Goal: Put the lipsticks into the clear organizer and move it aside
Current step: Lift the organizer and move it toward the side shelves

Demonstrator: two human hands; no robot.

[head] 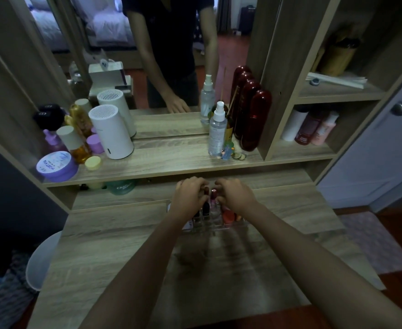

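Loading step in hand. Left hand (188, 194) and right hand (235, 195), fingers curled, each pinch a lipstick (213, 194) over the clear organizer (215, 227), mid-desk. Next: seat both upright in free slots.

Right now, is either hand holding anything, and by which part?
Left hand pinches a dark lipstick near its top, over the clear organizer. Right hand grips a red lipstick, likewise near its top.

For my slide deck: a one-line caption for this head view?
Both hands, left hand and right hand, set lipsticks into the clear organizer on a wooden vanity.
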